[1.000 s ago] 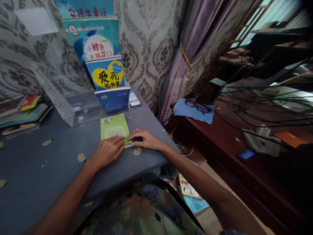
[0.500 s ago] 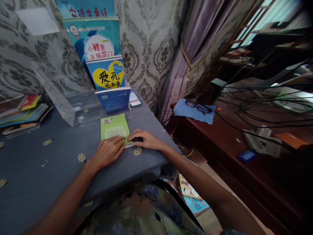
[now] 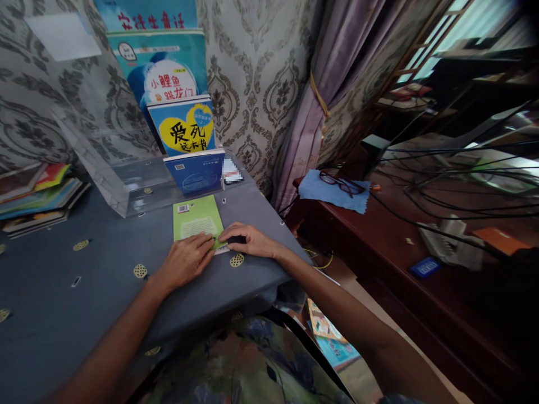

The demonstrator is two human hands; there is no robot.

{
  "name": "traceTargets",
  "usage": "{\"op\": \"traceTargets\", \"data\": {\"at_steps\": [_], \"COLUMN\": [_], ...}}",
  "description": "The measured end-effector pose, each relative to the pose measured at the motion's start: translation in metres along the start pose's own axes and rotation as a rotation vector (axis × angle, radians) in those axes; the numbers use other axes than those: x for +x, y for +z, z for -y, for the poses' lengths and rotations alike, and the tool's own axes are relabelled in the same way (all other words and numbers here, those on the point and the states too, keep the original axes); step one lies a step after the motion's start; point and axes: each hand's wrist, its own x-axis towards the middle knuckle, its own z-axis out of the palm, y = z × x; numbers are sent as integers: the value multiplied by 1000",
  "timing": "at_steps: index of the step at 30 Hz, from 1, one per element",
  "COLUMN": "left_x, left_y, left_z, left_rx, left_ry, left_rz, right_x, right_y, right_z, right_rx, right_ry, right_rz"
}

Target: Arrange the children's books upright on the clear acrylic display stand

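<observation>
A green book [image 3: 197, 215] lies on the grey-blue tablecloth with its barcode side up. My left hand [image 3: 188, 259] rests flat across its near part, fingers stretched toward the right. At the book's near right corner, my right hand [image 3: 248, 239] has its thumb and fingers bent round the edge, with a dark gap between them. The right fingertips almost meet those of the left. Just beyond the green book, a blue book [image 3: 196, 173] leans upright at the front of a clear acrylic stand [image 3: 122, 202].
Behind it stand a blue book with a yellow heart [image 3: 189, 126] and larger teal books [image 3: 138, 59]. Several books are piled [image 3: 42, 196] at the left. Glasses [image 3: 343, 184] on a blue cloth [image 3: 315, 191] and tangled cables [image 3: 442, 191] occupy the desk at right. More books [image 3: 332, 336] lie below.
</observation>
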Motion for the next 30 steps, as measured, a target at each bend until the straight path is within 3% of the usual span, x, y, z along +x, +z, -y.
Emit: {"op": "traceTargets", "data": {"at_steps": [30], "left_x": [-3], "left_y": [2], "left_z": [1], "left_rx": [-76], "left_ry": [-45], "left_rz": [36], "right_x": [1], "right_y": [-1], "right_z": [2], "right_rx": [-39], "right_ry": [-8], "right_rz": [23]}}
